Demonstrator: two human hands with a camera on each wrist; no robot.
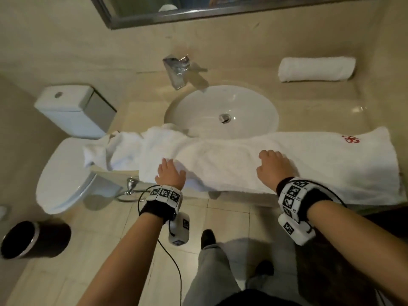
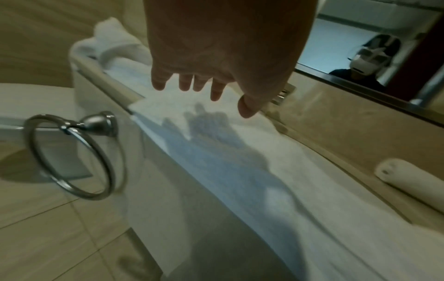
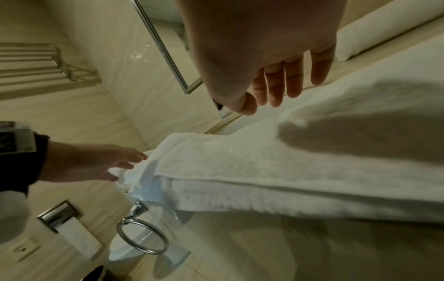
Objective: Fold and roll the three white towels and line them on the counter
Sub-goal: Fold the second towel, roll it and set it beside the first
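Towel (image 1: 276,160) folded lengthwise, spread along worktop (image 1: 331,102) front edge for rolling | left hand (image 1: 169,173), right hand (image 1: 274,165) released, hovering flat, apparently smoothing | rolled towel (image 1: 316,69) parked at back

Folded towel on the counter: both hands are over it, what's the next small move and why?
Probably start rolling from the left end. The folded towel lies flat in a long strip along the counter edge, with left hand and right hand open over it. One rolled towel already sits by the wall.
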